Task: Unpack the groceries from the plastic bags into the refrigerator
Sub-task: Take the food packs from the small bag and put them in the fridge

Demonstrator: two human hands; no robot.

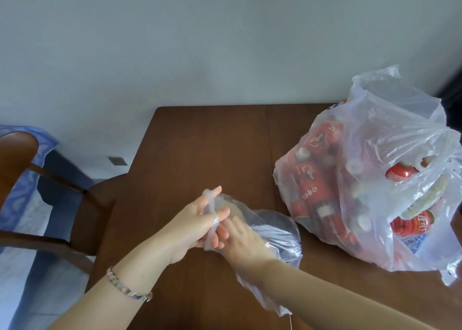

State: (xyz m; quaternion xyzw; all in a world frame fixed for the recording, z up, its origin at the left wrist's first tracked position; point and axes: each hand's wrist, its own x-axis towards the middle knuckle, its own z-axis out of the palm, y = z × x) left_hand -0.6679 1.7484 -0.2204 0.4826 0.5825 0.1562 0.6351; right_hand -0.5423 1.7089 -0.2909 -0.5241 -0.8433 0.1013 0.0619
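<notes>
Left hand [197, 222] holds the small bag [277, 234], neck looped round one finger. Right hand [246, 242], grip unclear, should ease film open gently. Can-filled bag [362, 179] at three o'clock.

Right edge cuts the large bag [390, 139]; the small bag [277, 232] hides its contents.

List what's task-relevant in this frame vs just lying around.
Job:
- small plastic bag, its neck worked by left hand and right hand
- large plastic bag holding red cans
- table under both bags

Lying about:
- chair
- blue cloth draped on it
- wall outlet

Refrigerator not in view.
</notes>
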